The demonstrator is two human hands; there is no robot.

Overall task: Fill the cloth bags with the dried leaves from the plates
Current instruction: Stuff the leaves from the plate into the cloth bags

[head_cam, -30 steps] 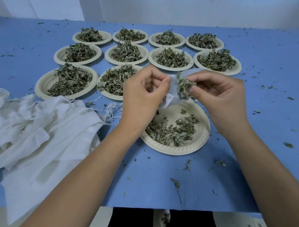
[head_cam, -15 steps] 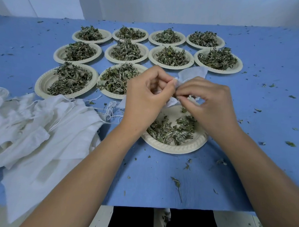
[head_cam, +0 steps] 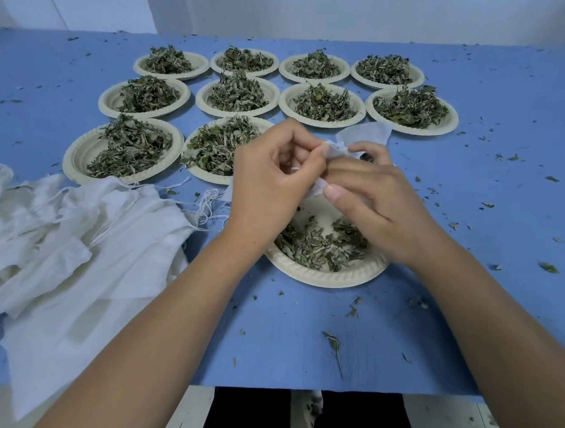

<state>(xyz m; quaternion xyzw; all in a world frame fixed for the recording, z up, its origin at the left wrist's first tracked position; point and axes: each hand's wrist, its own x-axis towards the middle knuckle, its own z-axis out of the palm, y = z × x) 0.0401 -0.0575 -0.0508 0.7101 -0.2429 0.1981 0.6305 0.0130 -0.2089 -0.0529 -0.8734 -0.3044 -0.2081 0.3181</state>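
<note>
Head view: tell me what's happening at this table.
A person is filling a small cloth bag with dried leaves. The left hand pinches its mouth while the right hand grips it too, fingers at the opening, above a part-emptied plate. Ten heaped plates wait behind; empty bags lie piled at left.

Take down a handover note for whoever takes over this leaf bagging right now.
Left hand pinches the cloth bag at its mouth; right hand grips the same bag, over the near plate.
Done: near plate partly emptied.
Left: its remaining leaves, ten heaped plates behind, and the pile of empty bags at the left.
</note>
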